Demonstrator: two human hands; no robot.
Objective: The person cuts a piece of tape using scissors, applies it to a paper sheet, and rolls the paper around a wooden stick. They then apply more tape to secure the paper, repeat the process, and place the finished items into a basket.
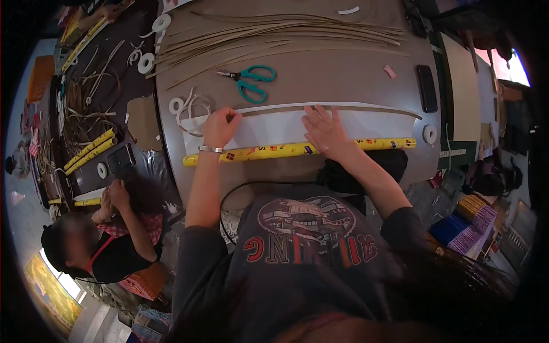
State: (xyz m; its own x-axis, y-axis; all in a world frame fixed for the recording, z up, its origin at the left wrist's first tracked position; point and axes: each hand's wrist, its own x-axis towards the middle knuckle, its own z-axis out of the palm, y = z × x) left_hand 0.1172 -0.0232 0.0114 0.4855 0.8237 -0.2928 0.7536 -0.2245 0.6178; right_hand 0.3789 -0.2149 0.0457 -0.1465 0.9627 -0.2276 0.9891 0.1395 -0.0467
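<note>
A sheet of paper (269, 128) lies white side up in front of me, its near edge rolled into a yellow patterned roll (274, 151). A thin brown strip (377, 110) runs along the far edge of the sheet. My left hand (220, 127) is closed, its thumb and finger pinching at the strip's left end. Flat over the strip and sheet rests my right hand (327, 130), fingers stretched out, palm near the roll. A loosely curled pale tape (197, 108) lies just left of my left hand. Teal-handled scissors (251, 80) lie beyond the sheet.
Several long brown strips (286, 37) lie across the far side. Tape rolls (429, 134) sit near the table edges. A phone (426, 88) lies at the right. At left, a co-worker (108, 228) works at a dark table (137, 171) with yellow rolls (91, 151).
</note>
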